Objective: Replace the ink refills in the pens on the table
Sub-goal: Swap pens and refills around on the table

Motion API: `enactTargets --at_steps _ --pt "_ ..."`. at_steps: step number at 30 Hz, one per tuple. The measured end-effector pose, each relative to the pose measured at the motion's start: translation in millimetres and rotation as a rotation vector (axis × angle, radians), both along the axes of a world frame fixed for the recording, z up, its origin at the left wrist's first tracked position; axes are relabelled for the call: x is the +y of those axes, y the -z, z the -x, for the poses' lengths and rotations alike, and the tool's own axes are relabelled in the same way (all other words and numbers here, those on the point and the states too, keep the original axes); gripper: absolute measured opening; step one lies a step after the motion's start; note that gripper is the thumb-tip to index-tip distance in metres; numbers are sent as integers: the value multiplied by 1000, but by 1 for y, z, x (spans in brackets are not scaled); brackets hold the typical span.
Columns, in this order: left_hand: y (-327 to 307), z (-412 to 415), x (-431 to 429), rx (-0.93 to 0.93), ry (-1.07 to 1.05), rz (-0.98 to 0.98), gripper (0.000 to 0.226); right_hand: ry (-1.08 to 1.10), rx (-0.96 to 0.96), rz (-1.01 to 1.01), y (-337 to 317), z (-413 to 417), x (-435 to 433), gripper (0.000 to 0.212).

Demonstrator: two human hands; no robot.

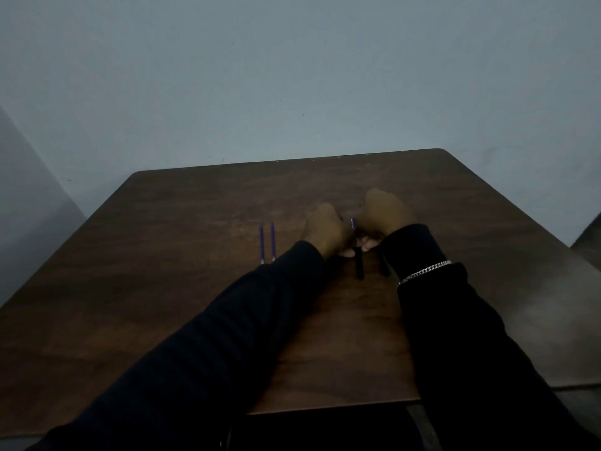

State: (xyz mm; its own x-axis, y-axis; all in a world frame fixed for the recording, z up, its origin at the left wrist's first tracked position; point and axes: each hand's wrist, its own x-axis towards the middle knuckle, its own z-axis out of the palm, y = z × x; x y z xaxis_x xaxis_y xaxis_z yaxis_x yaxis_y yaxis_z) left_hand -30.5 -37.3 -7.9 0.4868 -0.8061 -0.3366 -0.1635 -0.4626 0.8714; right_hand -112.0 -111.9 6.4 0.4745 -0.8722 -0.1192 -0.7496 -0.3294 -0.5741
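The left hand (327, 231) and right hand (387, 213) both grip a black pen (359, 266) on the tabletop (195, 206). Two purple refills (272, 239) lie left of that pen

The surface (195, 288) is dark reddish-brown wood with a faint darker grain and a paler grey sheen along its right side. The left refill (261, 240) and the right refill (273, 239) are purple-blue, paler at their near tips. The pen barrel (359, 266) is black, with a short purple piece (353, 222) at its far end; the second pen (385, 270) beside it is black too. Both sleeves (227, 336) are plain, very dark navy to black. The chain bracelet (426, 271) is silver. The wall (292, 76) is flat pale grey-blue with a few tiny dark specks.
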Motion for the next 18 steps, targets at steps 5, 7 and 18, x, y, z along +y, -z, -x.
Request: enactTargets --at_steps 5,7,18 --pt "-2 2 6 59 4 34 11 12 26 92 1 1 0 5" --pt "-4 3 9 86 -1 52 10 13 22 84 3 0 -1 5" --pt "-9 -3 19 149 -34 79 20 21 93 5 4 -4 2 21"
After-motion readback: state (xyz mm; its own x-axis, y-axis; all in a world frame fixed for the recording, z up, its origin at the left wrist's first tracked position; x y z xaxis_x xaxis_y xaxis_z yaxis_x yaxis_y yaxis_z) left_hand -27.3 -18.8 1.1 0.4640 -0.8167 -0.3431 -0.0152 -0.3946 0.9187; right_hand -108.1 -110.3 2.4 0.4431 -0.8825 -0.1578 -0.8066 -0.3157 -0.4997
